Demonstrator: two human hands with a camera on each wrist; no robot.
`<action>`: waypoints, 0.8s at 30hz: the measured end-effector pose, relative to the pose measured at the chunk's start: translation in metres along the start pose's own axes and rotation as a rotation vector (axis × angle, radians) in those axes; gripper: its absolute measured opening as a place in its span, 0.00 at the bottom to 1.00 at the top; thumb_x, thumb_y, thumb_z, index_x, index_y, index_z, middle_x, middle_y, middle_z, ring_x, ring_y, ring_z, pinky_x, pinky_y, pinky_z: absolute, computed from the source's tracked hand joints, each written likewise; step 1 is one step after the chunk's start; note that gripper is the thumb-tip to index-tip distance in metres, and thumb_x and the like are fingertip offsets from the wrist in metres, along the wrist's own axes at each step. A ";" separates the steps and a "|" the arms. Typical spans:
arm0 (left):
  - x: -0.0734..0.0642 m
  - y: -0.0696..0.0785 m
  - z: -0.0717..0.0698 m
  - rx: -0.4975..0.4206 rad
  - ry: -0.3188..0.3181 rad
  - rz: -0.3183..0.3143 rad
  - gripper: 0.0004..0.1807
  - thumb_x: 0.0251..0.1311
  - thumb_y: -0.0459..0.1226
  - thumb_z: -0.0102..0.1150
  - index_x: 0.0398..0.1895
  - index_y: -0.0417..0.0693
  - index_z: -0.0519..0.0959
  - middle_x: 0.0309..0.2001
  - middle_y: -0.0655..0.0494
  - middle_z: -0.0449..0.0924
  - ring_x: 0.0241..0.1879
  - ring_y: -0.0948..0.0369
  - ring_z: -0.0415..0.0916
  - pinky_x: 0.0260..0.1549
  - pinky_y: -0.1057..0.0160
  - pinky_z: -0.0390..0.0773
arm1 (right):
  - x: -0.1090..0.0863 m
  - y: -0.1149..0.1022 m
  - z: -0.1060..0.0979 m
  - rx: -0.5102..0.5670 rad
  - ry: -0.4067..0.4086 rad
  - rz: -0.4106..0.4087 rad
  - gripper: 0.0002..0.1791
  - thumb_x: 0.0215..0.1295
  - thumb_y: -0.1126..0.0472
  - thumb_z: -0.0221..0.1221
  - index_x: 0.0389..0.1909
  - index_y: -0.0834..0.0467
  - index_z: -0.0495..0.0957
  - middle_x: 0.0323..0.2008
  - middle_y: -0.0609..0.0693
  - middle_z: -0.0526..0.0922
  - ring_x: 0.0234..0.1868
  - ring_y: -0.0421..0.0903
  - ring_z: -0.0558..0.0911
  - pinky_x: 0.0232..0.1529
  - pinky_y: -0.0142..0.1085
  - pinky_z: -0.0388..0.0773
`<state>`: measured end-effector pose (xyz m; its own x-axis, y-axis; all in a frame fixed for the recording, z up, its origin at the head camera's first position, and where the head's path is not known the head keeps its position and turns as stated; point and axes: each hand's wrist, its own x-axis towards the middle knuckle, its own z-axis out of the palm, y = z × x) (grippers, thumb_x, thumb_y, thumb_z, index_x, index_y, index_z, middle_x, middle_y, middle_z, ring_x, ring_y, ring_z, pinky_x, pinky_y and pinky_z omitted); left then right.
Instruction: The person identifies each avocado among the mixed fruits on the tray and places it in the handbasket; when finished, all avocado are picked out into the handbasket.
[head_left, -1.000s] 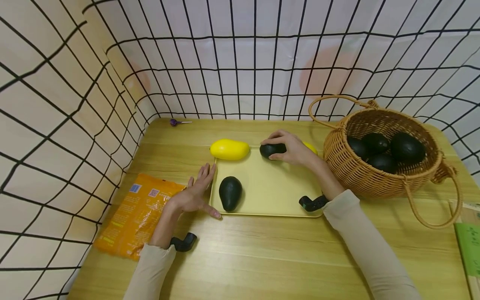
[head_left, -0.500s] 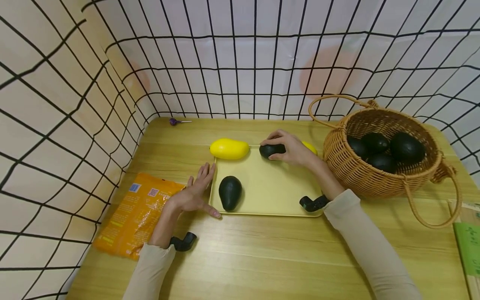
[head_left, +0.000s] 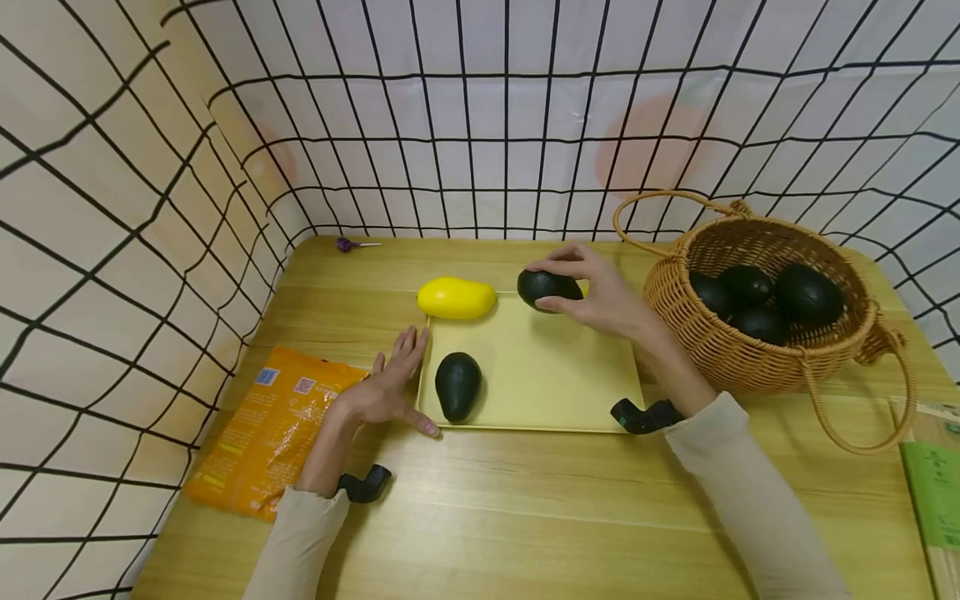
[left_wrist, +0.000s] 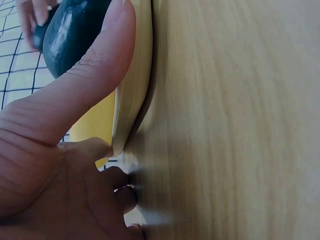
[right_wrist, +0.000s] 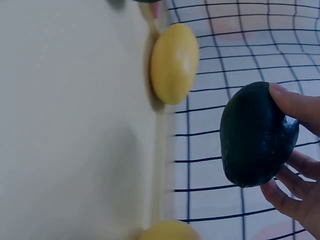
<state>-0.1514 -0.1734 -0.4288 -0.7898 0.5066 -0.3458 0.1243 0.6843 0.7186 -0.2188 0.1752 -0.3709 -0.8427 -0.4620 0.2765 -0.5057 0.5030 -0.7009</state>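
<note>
My right hand (head_left: 603, 292) grips a dark green avocado (head_left: 546, 290) between thumb and fingers above the far edge of the yellow tray (head_left: 551, 375); the right wrist view shows this avocado (right_wrist: 255, 135) raised off the tray. My left hand (head_left: 386, 387) is spread with straight fingers at the tray's left edge, its thumb by the near left corner. A second avocado (head_left: 457, 386) lies in the tray close to that hand. At the far left corner rests a yellow mango (head_left: 456, 298). Another mango (right_wrist: 171, 231) is mostly hidden behind my right hand in the head view.
A wicker basket (head_left: 675, 333) with several avocados stands at the right, its handles sticking out. An orange packet (head_left: 273, 433) lies at the left, partly under my left forearm. A lollipop (head_left: 345, 244) is at the back; a green-labelled package (head_left: 933, 483) is at the right edge.
My right hand has lifted the avocado off the tray's far side and shifted slightly to the right. The left hand stays in place.
</note>
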 end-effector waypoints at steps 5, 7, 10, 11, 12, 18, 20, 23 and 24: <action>0.000 0.000 0.000 0.001 0.002 0.004 0.81 0.44 0.45 0.85 0.83 0.47 0.25 0.82 0.42 0.12 0.82 0.46 0.10 0.76 0.33 0.17 | -0.014 -0.020 -0.026 -0.015 0.106 -0.028 0.26 0.59 0.67 0.74 0.61 0.56 0.84 0.58 0.59 0.78 0.61 0.56 0.75 0.61 0.52 0.72; 0.000 0.000 0.000 0.000 0.005 0.006 0.81 0.44 0.45 0.85 0.83 0.47 0.25 0.82 0.42 0.12 0.82 0.45 0.10 0.76 0.33 0.17 | -0.021 -0.027 -0.038 -0.038 0.138 -0.017 0.27 0.59 0.67 0.73 0.61 0.54 0.84 0.59 0.58 0.78 0.61 0.55 0.75 0.60 0.48 0.72; 0.000 0.000 0.000 -0.002 0.003 0.008 0.81 0.44 0.45 0.85 0.83 0.47 0.24 0.82 0.42 0.11 0.82 0.45 0.10 0.75 0.33 0.17 | -0.035 -0.034 -0.056 -0.098 0.182 -0.006 0.28 0.59 0.67 0.73 0.62 0.51 0.84 0.59 0.56 0.78 0.61 0.51 0.74 0.58 0.38 0.71; 0.000 -0.001 0.000 -0.004 0.001 0.008 0.81 0.44 0.45 0.85 0.83 0.47 0.24 0.82 0.42 0.11 0.81 0.45 0.10 0.75 0.33 0.17 | -0.039 -0.035 -0.063 -0.119 0.198 -0.001 0.28 0.59 0.68 0.73 0.62 0.51 0.84 0.59 0.55 0.78 0.60 0.49 0.74 0.57 0.34 0.71; 0.000 -0.001 0.000 -0.004 -0.001 0.008 0.82 0.44 0.45 0.85 0.83 0.47 0.24 0.82 0.42 0.11 0.81 0.45 0.09 0.75 0.33 0.17 | -0.044 -0.036 -0.068 -0.138 0.216 0.002 0.29 0.59 0.68 0.74 0.62 0.50 0.84 0.59 0.54 0.78 0.60 0.45 0.73 0.56 0.30 0.70; -0.001 0.000 -0.001 0.003 -0.007 0.003 0.82 0.44 0.45 0.85 0.83 0.46 0.24 0.82 0.41 0.11 0.81 0.45 0.09 0.75 0.32 0.17 | -0.072 -0.026 -0.104 -0.201 0.342 0.078 0.28 0.57 0.67 0.75 0.60 0.48 0.85 0.55 0.35 0.75 0.55 0.28 0.70 0.48 0.22 0.67; -0.001 0.000 -0.001 0.005 -0.006 0.002 0.82 0.44 0.46 0.85 0.83 0.46 0.24 0.82 0.41 0.11 0.81 0.45 0.10 0.75 0.32 0.17 | -0.081 -0.019 -0.115 -0.197 0.376 0.140 0.28 0.58 0.65 0.74 0.61 0.49 0.85 0.54 0.28 0.72 0.53 0.27 0.70 0.47 0.22 0.66; -0.001 0.000 -0.001 0.007 -0.005 0.002 0.82 0.44 0.46 0.85 0.83 0.47 0.24 0.82 0.41 0.12 0.82 0.45 0.10 0.75 0.32 0.17 | -0.097 -0.005 -0.128 -0.200 0.411 0.249 0.28 0.61 0.61 0.73 0.64 0.47 0.83 0.52 0.22 0.69 0.49 0.26 0.70 0.46 0.20 0.65; -0.001 0.000 -0.001 0.007 -0.004 0.002 0.82 0.44 0.46 0.85 0.83 0.47 0.24 0.82 0.41 0.12 0.82 0.45 0.10 0.75 0.32 0.17 | -0.102 -0.001 -0.131 -0.208 0.419 0.280 0.28 0.62 0.59 0.73 0.64 0.46 0.82 0.51 0.22 0.69 0.48 0.25 0.69 0.46 0.19 0.64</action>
<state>-0.1511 -0.1745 -0.4284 -0.7871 0.5103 -0.3466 0.1304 0.6868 0.7151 -0.1566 0.3180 -0.3123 -0.9304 0.0195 0.3660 -0.2415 0.7185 -0.6523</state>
